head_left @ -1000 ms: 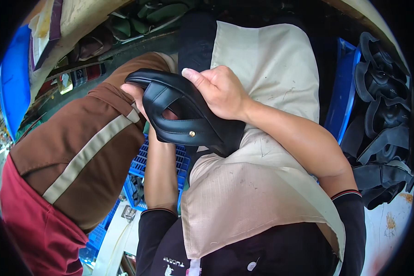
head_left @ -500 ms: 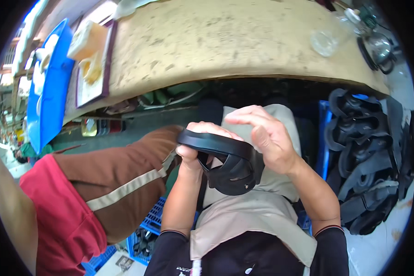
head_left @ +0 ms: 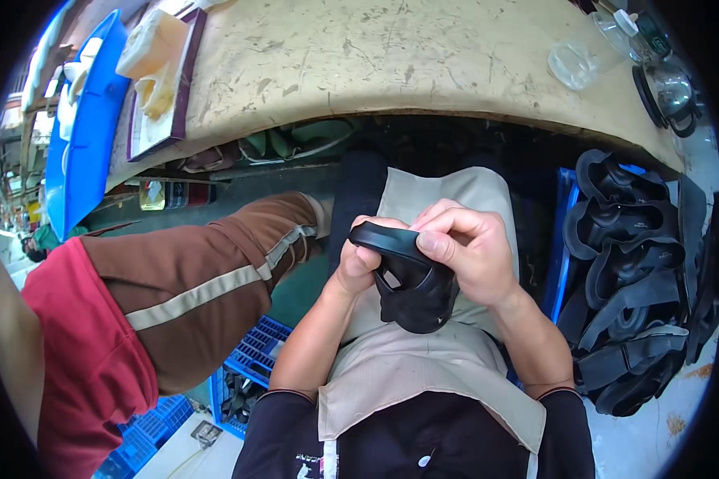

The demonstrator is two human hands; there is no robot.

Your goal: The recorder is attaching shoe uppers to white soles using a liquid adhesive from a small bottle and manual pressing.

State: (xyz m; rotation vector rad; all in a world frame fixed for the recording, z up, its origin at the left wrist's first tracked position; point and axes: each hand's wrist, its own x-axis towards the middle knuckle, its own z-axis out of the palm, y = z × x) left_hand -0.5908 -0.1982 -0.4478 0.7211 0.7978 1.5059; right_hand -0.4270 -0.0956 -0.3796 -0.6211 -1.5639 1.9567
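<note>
A black sandal (head_left: pixel 418 297) hangs over my lap, its thick sole edge uppermost and its strapped upper, with cut-out gaps, below. My left hand (head_left: pixel 365 257) grips one end of it, thumb on the near side and fingers behind. My right hand (head_left: pixel 470 251) pinches the sole's rim at the other end between thumb and fingers. Whether anything small sits in that pinch is hidden. A beige apron (head_left: pixel 431 375) covers my lap under the sandal.
A worn beige table (head_left: pixel 359 56) spans the front, with a clear jar (head_left: pixel 575 65) at its right. A blue crate (head_left: pixel 562 239) with several black sandals (head_left: pixel 627 219) stands to my right. A person in brown trousers (head_left: pixel 208 287) sits close on my left, near a blue tray (head_left: pixel 88 136).
My right hand, raised with fingers apart before, has come down and closed on the sandal's rim. The sandal and my left hand have shifted slightly right.
</note>
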